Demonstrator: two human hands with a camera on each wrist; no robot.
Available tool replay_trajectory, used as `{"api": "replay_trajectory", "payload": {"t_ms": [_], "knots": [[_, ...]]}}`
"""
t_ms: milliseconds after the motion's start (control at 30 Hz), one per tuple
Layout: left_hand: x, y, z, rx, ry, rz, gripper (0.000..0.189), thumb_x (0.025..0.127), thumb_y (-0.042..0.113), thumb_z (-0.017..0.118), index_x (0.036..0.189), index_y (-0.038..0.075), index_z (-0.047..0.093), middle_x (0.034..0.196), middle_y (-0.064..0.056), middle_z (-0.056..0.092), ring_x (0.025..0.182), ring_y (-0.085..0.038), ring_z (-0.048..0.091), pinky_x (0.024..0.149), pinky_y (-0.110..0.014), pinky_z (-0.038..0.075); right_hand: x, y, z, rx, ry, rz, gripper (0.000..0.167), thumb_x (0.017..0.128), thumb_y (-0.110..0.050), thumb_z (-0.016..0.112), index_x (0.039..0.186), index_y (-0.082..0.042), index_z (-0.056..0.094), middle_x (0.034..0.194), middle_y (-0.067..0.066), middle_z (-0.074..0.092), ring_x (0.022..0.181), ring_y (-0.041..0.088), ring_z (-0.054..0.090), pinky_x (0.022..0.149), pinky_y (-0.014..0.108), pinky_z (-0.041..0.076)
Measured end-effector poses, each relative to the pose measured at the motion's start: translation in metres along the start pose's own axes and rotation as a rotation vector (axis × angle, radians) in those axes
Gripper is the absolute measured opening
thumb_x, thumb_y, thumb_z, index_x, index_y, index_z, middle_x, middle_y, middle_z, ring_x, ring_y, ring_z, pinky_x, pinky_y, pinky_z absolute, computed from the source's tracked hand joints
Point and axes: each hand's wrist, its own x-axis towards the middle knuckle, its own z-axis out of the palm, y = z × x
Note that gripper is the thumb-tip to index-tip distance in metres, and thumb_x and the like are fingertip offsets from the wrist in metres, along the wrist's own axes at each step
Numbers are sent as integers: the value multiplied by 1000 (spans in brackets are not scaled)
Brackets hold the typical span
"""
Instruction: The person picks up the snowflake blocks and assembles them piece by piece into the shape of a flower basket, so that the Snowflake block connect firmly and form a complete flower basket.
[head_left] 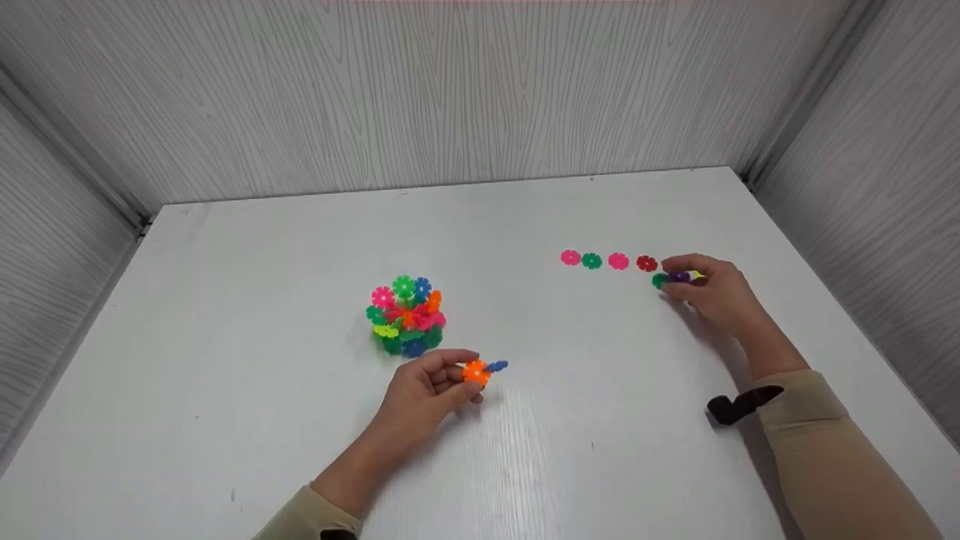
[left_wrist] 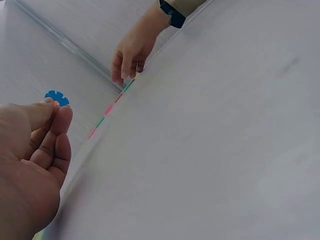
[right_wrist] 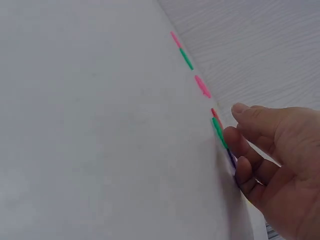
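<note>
In the head view my left hand [head_left: 424, 390] pinches an orange flower-shaped disc [head_left: 476, 372] between thumb and fingers. A blue flower disc [head_left: 496, 366] is joined to its edge and sticks out to the right. Farther right, my right hand [head_left: 709, 289] is low over the table, its fingertips around a purple flower disc [head_left: 680, 277]. A green disc [head_left: 659, 280] lies beside that one, and a yellow disc [head_left: 698, 274] is partly hidden under the hand. In the right wrist view, the thumb and fingers [right_wrist: 237, 137] are apart, close to the discs.
A round cluster of many-coloured joined flower discs [head_left: 409, 319] sits left of centre on the white table [head_left: 525, 465]. Loose pink [head_left: 571, 257], green [head_left: 592, 261], pink [head_left: 619, 261] and red [head_left: 646, 263] discs form a row. Panels stand behind and at both sides.
</note>
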Motion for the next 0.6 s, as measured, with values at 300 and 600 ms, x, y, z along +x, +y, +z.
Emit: {"api": "replay_trajectory", "payload": {"t_ms": [300, 600], "knots": [[2, -3, 0, 9, -16, -6, 42, 98, 11, 77, 138, 2, 65, 108, -15, 75, 97, -31, 76, 92, -30, 60, 7, -1, 6, -118, -37, -26, 43, 102, -19, 72, 143, -10, 63, 143, 20, 60, 126, 38, 56, 104, 47, 52], [3, -2, -1, 12, -21, -20, 43, 97, 12, 79, 137, 5, 67, 110, -14, 75, 98, -31, 75, 93, -30, 60, -16, -35, 39, -35, -99, -106, 22, 101, -22, 75, 121, -12, 78, 108, 9, 72, 95, 26, 64, 76, 21, 56]]}}
